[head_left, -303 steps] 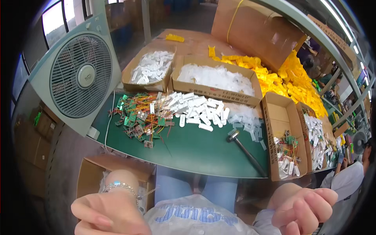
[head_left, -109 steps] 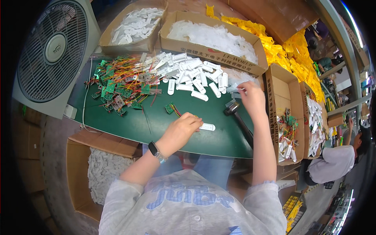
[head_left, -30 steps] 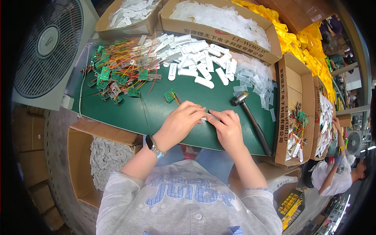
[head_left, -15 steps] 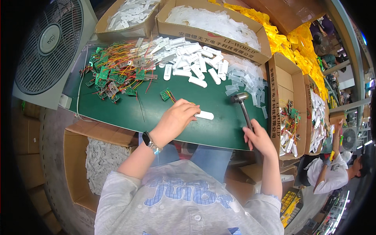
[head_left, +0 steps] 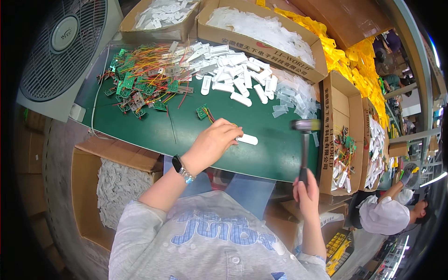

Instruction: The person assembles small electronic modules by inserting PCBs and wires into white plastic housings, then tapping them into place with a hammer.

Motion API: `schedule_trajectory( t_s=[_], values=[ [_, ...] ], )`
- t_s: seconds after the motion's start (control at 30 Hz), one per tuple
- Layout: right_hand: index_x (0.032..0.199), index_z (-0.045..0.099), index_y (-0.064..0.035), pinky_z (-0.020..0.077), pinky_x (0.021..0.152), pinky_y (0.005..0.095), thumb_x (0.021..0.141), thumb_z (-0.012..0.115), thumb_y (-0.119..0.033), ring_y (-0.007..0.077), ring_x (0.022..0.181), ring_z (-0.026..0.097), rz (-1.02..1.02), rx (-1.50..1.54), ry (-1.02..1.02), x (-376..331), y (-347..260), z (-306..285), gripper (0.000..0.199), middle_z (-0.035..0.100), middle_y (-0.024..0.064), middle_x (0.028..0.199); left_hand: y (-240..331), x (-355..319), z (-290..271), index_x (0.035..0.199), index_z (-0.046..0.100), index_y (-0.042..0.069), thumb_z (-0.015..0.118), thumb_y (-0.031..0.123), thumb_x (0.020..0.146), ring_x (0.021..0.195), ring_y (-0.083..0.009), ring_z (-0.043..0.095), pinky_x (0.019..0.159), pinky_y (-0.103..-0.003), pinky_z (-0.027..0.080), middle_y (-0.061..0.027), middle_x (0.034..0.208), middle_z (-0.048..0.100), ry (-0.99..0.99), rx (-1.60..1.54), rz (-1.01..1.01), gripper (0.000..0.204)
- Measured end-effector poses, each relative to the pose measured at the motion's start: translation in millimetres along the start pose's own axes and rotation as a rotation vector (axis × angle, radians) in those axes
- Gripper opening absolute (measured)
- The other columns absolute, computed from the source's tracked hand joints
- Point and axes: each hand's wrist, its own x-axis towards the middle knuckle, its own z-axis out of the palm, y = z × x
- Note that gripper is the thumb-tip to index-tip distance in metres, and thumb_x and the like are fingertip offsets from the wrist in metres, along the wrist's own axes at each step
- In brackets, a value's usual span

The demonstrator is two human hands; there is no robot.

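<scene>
Several cartons hold pale pieces while left hand clasps white case, right hand hammer.

The left hand held one end of a white strip on the green tabletop. Right of the strip, the right hand gripped a hammer, its head blurred. Wired circuit boards lay heaped to the strip's upper left, white parts beyond it.
</scene>
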Motion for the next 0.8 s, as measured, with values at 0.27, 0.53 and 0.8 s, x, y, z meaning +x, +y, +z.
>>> schedule_trajectory(
  t_s=[0.27, 0.53, 0.8],
  values=[
    [0.135, 0.05, -0.002, 0.0544, 0.077, 0.0452, 0.089, 0.058, 0.0, 0.0432, 0.092, 0.066, -0.326, -0.914, -0.004, 1.1, -6.0, 12.7, 0.047, 0.066, 0.0235, 0.107, 0.0, -0.5, -0.6, 0.1, 0.067, 0.005, 0.074, 0.01, 0.08, 0.106, -0.0255, 0.061, 0.09, -0.036, 0.052, -0.0067, 0.112, 0.069, 0.007, -0.011, 0.013, 0.022],
    [0.132, 0.053, 0.001, 0.056, 0.073, 0.0379, 0.086, 0.058, 0.0, 0.0362, 0.081, 0.069, -0.548, -0.82, 0.091, 9.3, -18.8, 37.7, 0.047, 0.068, 0.0202, 0.098, 2.0, -3.1, 0.2, 0.123, 0.047, 0.002, 0.075, 0.011, 0.081, 0.111, -0.0313, 0.059, 0.092, -0.04, 0.05, -0.0082, 0.117, 0.069, -0.034, -0.071, -0.159, 0.051],
    [0.128, 0.053, -0.0004, 0.0529, 0.072, 0.0349, 0.086, 0.066, -0.001, 0.0266, 0.074, 0.063, -0.342, -0.591, 0.217, 26.5, -26.1, 26.8, 0.043, 0.058, 0.0127, 0.085, -1.5, -1.3, -0.2, 0.122, 0.045, 0.001, 0.075, 0.012, 0.08, 0.113, -0.0329, 0.057, 0.093, -0.04, 0.049, -0.0095, 0.12, 0.068, -0.044, -0.065, -0.137, 0.052]
  ],
)
